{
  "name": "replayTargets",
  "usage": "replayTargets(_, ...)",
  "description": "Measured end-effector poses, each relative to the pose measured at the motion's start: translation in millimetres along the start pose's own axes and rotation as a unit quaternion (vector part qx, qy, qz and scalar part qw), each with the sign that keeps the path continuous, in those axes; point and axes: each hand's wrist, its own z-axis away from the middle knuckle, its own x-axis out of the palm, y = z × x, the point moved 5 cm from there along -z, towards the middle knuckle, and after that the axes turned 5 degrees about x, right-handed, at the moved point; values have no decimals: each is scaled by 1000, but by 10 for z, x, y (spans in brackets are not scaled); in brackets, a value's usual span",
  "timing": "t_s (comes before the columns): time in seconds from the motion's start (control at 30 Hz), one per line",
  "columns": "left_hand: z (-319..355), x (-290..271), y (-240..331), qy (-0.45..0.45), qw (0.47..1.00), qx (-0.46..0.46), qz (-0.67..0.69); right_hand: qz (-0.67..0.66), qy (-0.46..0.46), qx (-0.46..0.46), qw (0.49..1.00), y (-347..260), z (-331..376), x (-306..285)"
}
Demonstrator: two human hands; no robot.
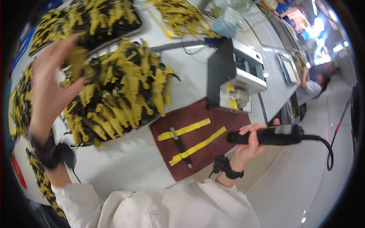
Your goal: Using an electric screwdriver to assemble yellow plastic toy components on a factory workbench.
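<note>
My right hand grips a black corded hand tool and holds it out past the table's edge, over the floor. My left hand is raised with fingers spread above a big pile of yellow and black strap pieces, and it holds nothing. On a dark red mat lie two yellow straps and a thin black tool across them.
A black and white machine stands at the mat's far side. More trays of yellow and black pieces fill the back of the white table. Another person sits at the right. The tool's cord loops down.
</note>
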Motion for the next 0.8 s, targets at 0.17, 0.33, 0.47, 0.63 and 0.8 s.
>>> replayTargets(0.17,430,-170,1269,58,933,28,353,-105,20,-114,988,-517,-485,-269)
replayTargets(0.33,738,956,2545,-173,933,80,305,-27,67,-85,994,-244,-887,301)
replayTargets(0.47,774,999,2554,-180,924,42,335,-26,52,-85,995,-170,-808,250)
replayTargets(0.63,876,1111,2467,-185,913,86,354,-101,-71,-10,992,-273,-295,321)
replayTargets(0.8,850,1104,2483,-169,900,121,382,-67,-72,-30,995,-330,12,327)
